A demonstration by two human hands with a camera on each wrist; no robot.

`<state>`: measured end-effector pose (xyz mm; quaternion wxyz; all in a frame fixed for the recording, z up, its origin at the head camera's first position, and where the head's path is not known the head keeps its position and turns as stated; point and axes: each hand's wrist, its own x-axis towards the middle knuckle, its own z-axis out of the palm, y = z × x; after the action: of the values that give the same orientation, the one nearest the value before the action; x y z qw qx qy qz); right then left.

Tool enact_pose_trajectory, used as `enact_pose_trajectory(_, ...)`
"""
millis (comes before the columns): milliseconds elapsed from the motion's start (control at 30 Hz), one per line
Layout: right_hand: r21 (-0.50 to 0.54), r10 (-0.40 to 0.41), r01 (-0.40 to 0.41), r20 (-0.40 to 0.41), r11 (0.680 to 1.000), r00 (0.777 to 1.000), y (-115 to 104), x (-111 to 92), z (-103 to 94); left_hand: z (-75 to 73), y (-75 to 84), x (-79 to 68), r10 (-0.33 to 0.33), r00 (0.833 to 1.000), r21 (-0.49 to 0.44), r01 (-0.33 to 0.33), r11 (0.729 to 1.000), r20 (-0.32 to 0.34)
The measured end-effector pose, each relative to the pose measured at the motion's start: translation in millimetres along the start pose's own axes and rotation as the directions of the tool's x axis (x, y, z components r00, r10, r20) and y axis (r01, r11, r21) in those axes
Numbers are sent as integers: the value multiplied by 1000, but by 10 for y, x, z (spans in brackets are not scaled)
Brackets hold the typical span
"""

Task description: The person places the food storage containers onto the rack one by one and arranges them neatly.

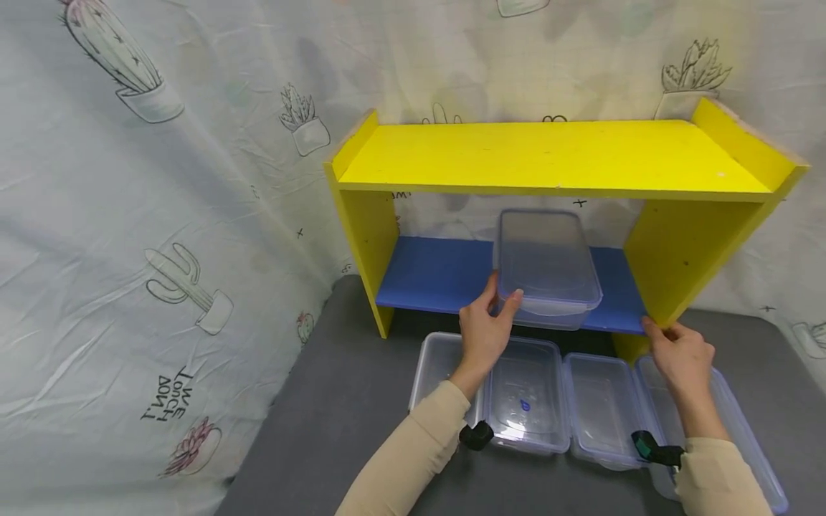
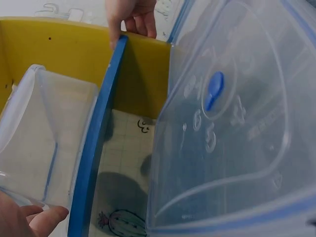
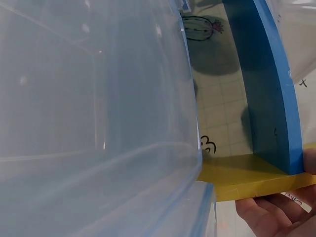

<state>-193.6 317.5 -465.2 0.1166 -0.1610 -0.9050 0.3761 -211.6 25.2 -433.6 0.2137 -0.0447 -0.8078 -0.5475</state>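
A clear lidded plastic container (image 1: 548,254) sits on the blue shelf board (image 1: 439,272), its front end overlapping the board's front edge. My left hand (image 1: 485,331) holds its front left corner, thumb at the front and fingers along the left side. In the left wrist view, the fingertips (image 2: 49,219) lie against the container's wall. My right hand (image 1: 682,358) grips the front edge of the yellow right side panel (image 1: 693,251), beside the end of the blue board. The right wrist view shows the fingers (image 3: 266,212) curled around that panel.
Below, on the grey table (image 1: 329,416), several clear containers stand in a row, among them one with a blue mark (image 1: 525,373) and one at the far right (image 1: 748,430) under my right forearm. The yellow top board (image 1: 516,154) spans above the blue one. Patterned cloth (image 1: 213,215) hangs behind.
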Motion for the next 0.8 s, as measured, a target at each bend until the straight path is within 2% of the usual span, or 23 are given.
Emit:
enact_pose_trajectory(267, -14, 26, -26, 11, 1000, 1000, 2, 2, -10, 155, 79, -48, 18, 1000, -1, -18, 1000, 1)
enact_pose_trajectory(433, -19, 34, -34, 11, 999, 999, -5, 9, -18, 251, 146, -85, 30, 1000, 36, -30, 999, 0)
enact_pose_trajectory(667, -19, 22, -22, 12, 1000, 1000, -2, 6, -27, 393, 226, -150, 15, 999, 49, -14, 999, -30)
enact_pose_trajectory(800, -6, 21, -21, 20, 1000, 1000, -6, -3, -21, 496, 254, -167, 47, 997, 82, -41, 996, -61)
